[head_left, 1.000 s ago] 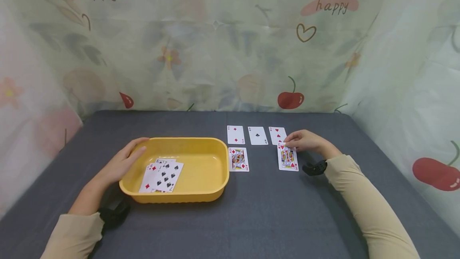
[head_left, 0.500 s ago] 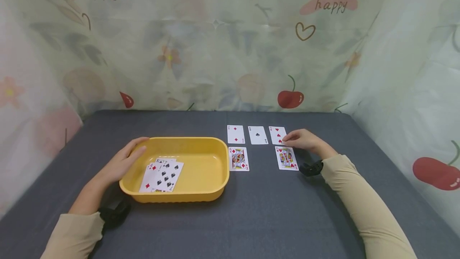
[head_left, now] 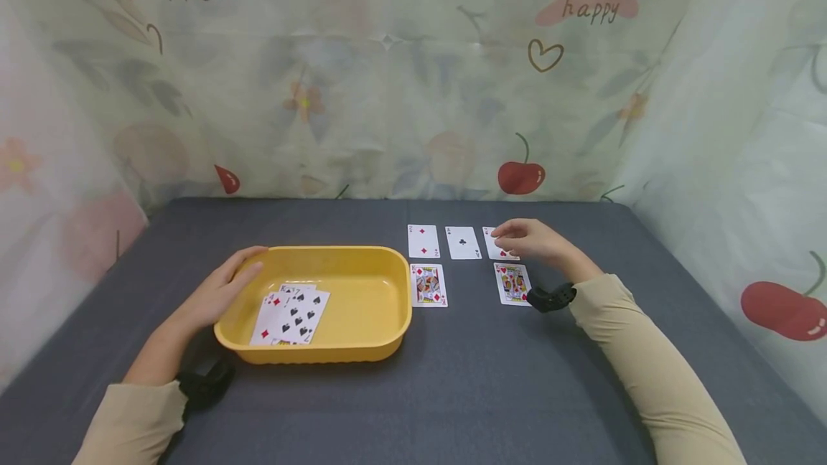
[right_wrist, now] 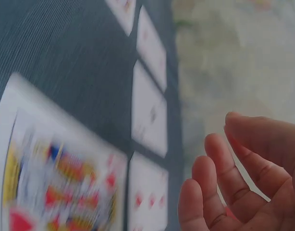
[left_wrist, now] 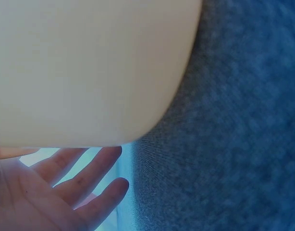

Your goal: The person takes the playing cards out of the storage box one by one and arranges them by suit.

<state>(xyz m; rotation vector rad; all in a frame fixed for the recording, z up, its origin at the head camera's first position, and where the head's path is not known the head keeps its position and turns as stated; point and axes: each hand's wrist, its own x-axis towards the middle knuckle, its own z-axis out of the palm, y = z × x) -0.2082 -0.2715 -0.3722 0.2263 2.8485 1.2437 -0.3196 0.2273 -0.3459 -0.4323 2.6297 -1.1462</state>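
Note:
At the yellow tray [head_left: 388, 257], my left hand [head_left: 222, 289] rests on the left rim near the far corner, fingers loosely extended in the left wrist view. Inside lie overlapping playing cards, a seven of spades [head_left: 304, 318] on top and a diamond card [head_left: 263, 325] partly covered. My right hand [head_left: 533, 241] hovers over the three of hearts [head_left: 510, 255], partly hiding it. Its fingers are loosely bent and hold nothing in the right wrist view. Nearer lies the king of hearts [head_left: 512, 282], one corner behind the black wrist strap.
Left of the three of hearts, in the far row, lie the ace of clubs [head_left: 462, 242] and two of diamonds [head_left: 423, 241]. The king of diamonds [head_left: 428, 285] lies against the tray's right side. Patterned curtains [head_left: 388, 92] bound the dark tablecloth [head_left: 484, 393].
The king of hearts has been laid flat in the near row and let go. My right hand has lifted and shifted left and away over the three of hearts. My left hand stays put.

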